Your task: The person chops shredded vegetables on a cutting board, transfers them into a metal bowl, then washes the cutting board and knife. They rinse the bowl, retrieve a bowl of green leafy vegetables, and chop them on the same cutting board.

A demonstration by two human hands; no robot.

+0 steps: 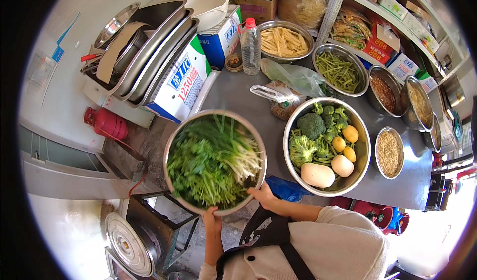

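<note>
A wide stainless steel basin (173, 140) is held up by its near rim at the table's left front corner. My left hand (212, 218) grips the rim at the bottom, and my right hand (263, 195) grips it farther right. Inside lie leafy cilantro (199, 166) and green onions with white ends (244, 160). To the right, apart from my hands, a second steel basin (364, 168) on the table contains broccoli (311, 125), green beans, small yellow potatoes (350, 134) and two pale peeled vegetables (317, 175).
The grey metal table (227, 90) carries a water bottle (250, 49), bagged food (285, 101) and several bowls, including cut green stems (337, 71) and pale strips (285, 41). Stacked trays (156, 49) rest on cartons. A red gas cylinder (108, 123) and metal stove frame (167, 213) stand left.
</note>
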